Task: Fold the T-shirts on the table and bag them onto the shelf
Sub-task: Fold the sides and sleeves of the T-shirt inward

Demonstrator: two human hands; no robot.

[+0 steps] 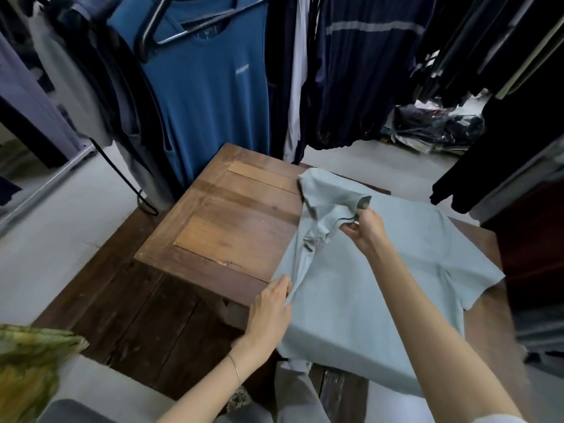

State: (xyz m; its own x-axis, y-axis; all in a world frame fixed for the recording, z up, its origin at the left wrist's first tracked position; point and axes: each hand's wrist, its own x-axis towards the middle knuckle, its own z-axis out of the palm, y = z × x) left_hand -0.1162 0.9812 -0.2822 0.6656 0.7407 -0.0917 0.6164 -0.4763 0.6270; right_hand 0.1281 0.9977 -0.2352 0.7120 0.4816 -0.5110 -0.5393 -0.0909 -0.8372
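T-shirt (366, 285) sleeve pinched by right hand (364, 228); left hand (270, 312) gripping edge

Dim, soft indoor light, no hard shadows. Hanging clothes (366, 71) at top fall into near-black. Pale floor (61, 233) brightest. Wide-angle bending at edges; corners smeared. Slight overall softness; no glare.
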